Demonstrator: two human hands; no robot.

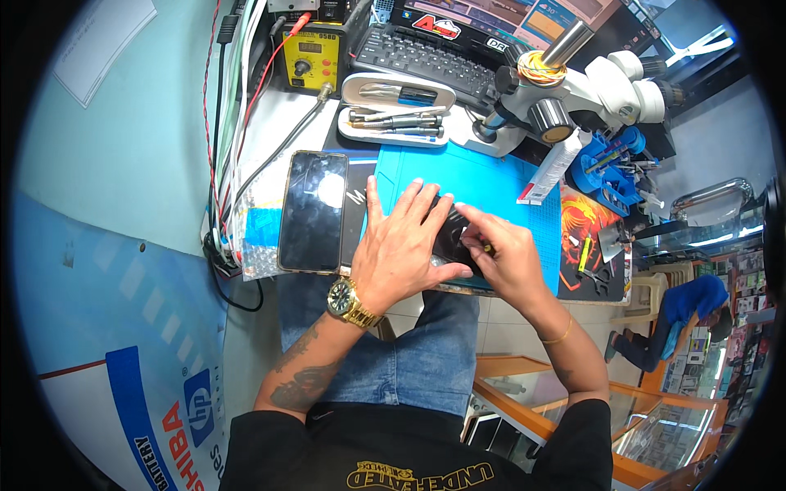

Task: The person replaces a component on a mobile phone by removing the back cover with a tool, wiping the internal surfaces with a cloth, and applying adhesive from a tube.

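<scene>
A dark, glossy, phone-like device [449,238] lies on the blue work mat [471,176], partly covered by both hands. My left hand [401,241] is open, its fingers spread flat over the mat and the device's left side, its thumb along the near edge. My right hand [506,252] is closed in a pinch over the device's right side. A small dark and yellow bit shows between its fingers; I cannot make out what it is. Left of my left hand lies a black smartphone [313,213], screen up, with a bright reflection on it.
Beyond the mat are an open screwdriver case [395,123], a keyboard [422,61] and a yellow soldering station [313,61] with cables. A microscope [553,102] rises at the far right, near a white box [555,168] and a blue tool holder [606,176]. Tweezers [596,280] lie at right.
</scene>
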